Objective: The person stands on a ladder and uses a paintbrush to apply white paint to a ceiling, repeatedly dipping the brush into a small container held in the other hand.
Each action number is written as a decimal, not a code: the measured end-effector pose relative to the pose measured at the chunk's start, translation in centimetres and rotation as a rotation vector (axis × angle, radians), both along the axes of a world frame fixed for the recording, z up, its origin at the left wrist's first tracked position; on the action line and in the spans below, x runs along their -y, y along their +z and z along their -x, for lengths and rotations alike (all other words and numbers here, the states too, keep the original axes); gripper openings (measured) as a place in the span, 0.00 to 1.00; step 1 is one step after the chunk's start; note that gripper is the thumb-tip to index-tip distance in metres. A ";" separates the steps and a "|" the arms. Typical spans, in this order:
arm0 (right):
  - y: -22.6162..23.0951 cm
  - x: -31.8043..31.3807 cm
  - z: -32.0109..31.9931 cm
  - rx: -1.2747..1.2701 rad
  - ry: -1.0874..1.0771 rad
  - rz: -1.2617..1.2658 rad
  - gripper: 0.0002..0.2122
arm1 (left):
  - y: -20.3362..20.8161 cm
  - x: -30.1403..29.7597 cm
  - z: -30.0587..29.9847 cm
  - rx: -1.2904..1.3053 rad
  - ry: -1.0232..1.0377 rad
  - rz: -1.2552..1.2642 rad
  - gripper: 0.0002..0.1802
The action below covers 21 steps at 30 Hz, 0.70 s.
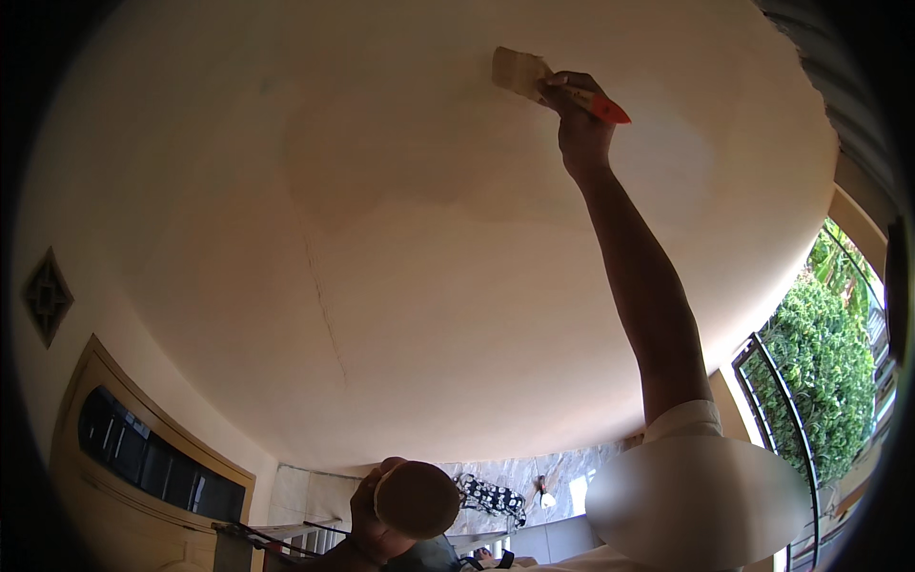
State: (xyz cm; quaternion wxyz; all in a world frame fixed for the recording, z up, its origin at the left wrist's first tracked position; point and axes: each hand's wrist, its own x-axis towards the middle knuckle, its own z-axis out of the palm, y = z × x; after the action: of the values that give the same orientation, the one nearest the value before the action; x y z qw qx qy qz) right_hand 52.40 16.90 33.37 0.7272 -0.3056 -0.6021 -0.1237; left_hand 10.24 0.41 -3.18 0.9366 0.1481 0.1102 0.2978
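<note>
Paintbrush, flat and wide with pale bristles and an orange-red handle (548, 84), pressed to the cream ceiling (400, 238) overhead.
Right hand (579, 129) grips its handle, long axis running left-up to right-down; left hand (370, 520), low and well apart, wraps a round tan container (416, 499).

The cream ceiling (410, 315) fills the view; a paintbrush (522, 73) lies flat against it at the far right, beside a darker patch.
</note>
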 end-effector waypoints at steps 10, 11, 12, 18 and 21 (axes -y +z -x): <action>-3.6 2.1 -11.8 -0.252 -0.341 -0.122 0.05 | 1.9 1.1 0.7 -0.093 0.042 0.016 0.29; -3.8 3.5 -13.2 -0.271 -0.438 -0.086 0.04 | 2.0 0.9 0.4 -0.024 0.012 0.034 0.30; -3.9 4.5 -14.1 -0.230 -0.620 -0.105 0.04 | 1.9 0.6 0.3 0.042 -0.005 0.047 0.31; -1.5 4.8 -10.4 0.046 -1.346 -0.081 0.01 | -0.1 0.2 0.3 -0.066 -0.019 0.045 0.30; -2.0 0.0 -5.2 0.371 -1.328 0.031 0.03 | 0.9 0.1 -0.3 -0.079 -0.026 0.080 0.30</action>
State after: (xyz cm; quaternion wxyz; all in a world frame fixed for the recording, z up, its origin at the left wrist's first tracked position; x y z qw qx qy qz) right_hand 57.65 16.86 31.34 0.3778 -0.5939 -0.4037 -0.5845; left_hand 10.53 0.33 -2.31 0.9405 0.1236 0.1569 0.2750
